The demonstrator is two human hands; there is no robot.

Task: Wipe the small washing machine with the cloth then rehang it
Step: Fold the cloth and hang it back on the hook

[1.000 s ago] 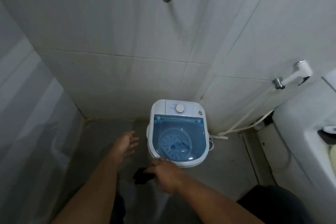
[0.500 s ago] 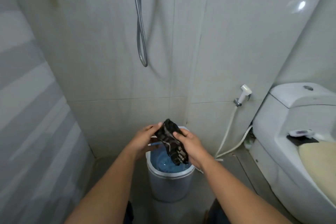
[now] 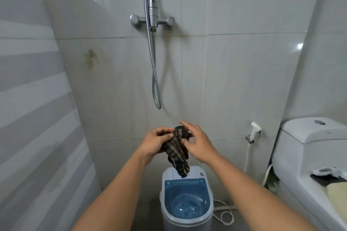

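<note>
A dark striped cloth (image 3: 177, 153) hangs bunched between both hands, at chest height in front of the tiled wall. My left hand (image 3: 155, 141) grips its upper left part. My right hand (image 3: 197, 142) pinches its upper right edge with thumb and fingers, the other fingers spread. Below them on the floor stands the small washing machine (image 3: 185, 200), white with a blue see-through lid. The cloth's lower end hangs over the machine's white control panel; I cannot tell if it touches.
A chrome shower mixer (image 3: 153, 19) with a looping hose (image 3: 155, 73) is on the wall above. A white toilet (image 3: 311, 165) stands at the right, a bidet sprayer (image 3: 254, 131) beside it. A white cord (image 3: 224, 214) lies on the floor. A striped curtain (image 3: 28, 118) closes the left.
My hands lifted the cloth from the floor beside the machine up to chest height. My view tilted upward, bringing the shower mixer into sight.
</note>
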